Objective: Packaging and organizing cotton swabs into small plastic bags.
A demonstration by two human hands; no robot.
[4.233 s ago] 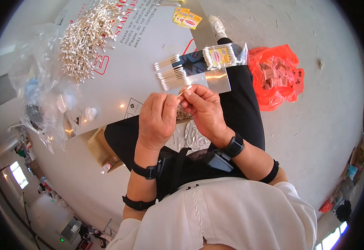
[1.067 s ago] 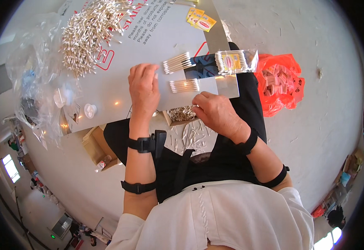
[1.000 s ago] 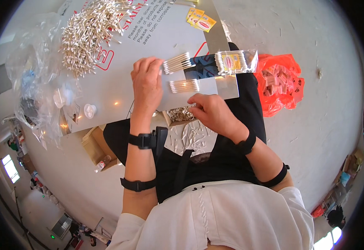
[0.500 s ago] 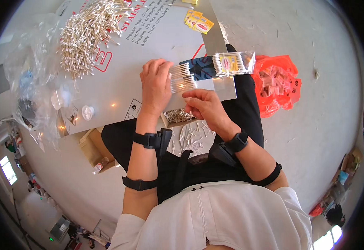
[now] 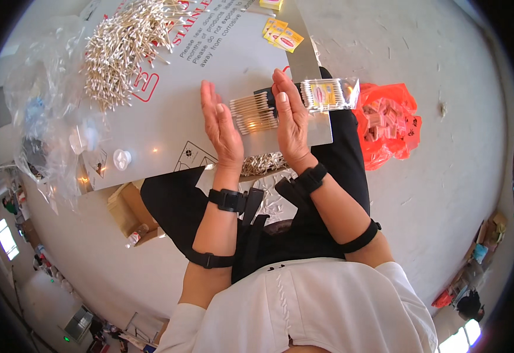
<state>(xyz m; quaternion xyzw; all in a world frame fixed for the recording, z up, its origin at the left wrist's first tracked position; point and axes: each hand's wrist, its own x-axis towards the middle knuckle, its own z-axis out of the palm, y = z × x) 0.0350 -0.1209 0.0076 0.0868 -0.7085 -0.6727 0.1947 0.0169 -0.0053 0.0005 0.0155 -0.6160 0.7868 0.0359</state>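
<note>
A flat row of cotton swabs [image 5: 251, 113] lies on the metal-grey table [image 5: 210, 88] between my two upright palms. My left hand [image 5: 222, 134] stands at the row's left end, fingers stretched out and apart from the swabs. On the other side my right hand [image 5: 293, 123] is also stretched flat, beside or against the row's right end; contact cannot be told. It partly hides a dark strip [image 5: 261, 92] behind it. Just right of that hand, a clear packet [image 5: 327, 94] filled with swabs and a yellow card lies across the table's right edge.
A big heap of loose swabs [image 5: 124, 56] covers the far left. Yellow cards [image 5: 283, 36] lie at the far right. Clear plastic bags [image 5: 45, 123] and a white cap [image 5: 123, 159] sit left. A red bag [image 5: 386, 123] of packets stands right; an open cardboard box [image 5: 128, 212] is below the table.
Both hands have opened and straightened. My left hand has drawn off the swabs; my right hand has moved up and forward to the row's right end, covering part of the dark strip.
</note>
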